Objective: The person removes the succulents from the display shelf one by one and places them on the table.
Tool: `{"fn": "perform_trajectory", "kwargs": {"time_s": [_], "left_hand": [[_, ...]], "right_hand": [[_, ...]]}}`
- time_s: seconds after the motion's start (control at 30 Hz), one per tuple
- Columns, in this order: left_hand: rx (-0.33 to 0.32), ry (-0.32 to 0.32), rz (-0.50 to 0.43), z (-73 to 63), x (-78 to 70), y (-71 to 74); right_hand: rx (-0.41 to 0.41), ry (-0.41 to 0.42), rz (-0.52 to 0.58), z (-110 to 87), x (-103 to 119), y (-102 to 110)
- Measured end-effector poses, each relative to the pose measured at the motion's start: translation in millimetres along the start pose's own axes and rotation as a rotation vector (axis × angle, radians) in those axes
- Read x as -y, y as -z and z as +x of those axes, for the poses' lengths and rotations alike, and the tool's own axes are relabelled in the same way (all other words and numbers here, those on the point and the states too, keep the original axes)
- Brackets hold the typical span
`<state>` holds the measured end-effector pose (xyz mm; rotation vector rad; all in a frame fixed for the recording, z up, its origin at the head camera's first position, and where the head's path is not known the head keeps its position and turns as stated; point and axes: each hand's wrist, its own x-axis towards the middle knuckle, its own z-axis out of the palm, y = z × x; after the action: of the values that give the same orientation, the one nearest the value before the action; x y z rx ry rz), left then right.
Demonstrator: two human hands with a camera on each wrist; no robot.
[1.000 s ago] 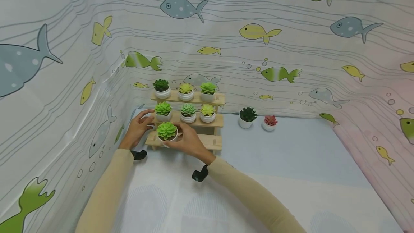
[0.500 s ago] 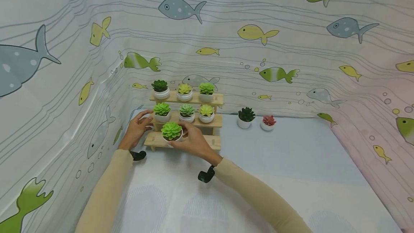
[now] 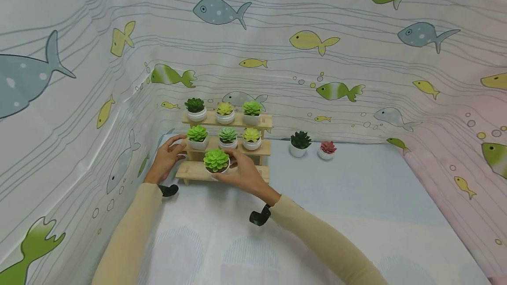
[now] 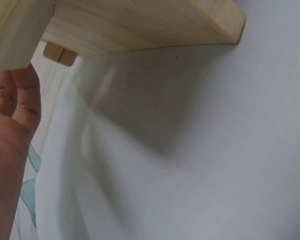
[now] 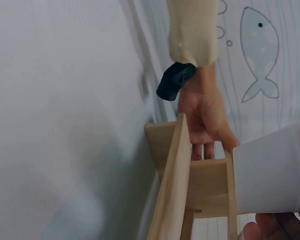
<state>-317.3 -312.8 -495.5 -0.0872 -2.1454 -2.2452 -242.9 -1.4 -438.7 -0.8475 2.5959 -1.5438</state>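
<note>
The right hand (image 3: 246, 173), partly closed, grips the potted plant (image 3: 216, 160) above the bottom shelf (image 3: 192, 170). The left hand (image 3: 164, 159), fingers bent, holds the middle shelf (image 3: 259, 150) at its left end.

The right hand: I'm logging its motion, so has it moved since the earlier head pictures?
Yes: judged against the stand in the head view, the right hand has shifted rightward, together with the held plant.
</note>
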Motion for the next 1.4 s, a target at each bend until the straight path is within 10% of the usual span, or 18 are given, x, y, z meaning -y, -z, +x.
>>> {"fn": "perform_trajectory", "kwargs": {"time_s": [0.47, 1.4], "left_hand": [[-0.02, -0.021, 0.007, 7.0, 13.8, 4.0], [-0.002, 0.027, -0.003, -5.6, -9.0, -4.1]], "right_hand": [[-0.03, -0.01, 0.021, -12.0, -8.6, 19.2], [-0.105, -0.063, -0.004, -31.2, -29.0, 54.4]]}}
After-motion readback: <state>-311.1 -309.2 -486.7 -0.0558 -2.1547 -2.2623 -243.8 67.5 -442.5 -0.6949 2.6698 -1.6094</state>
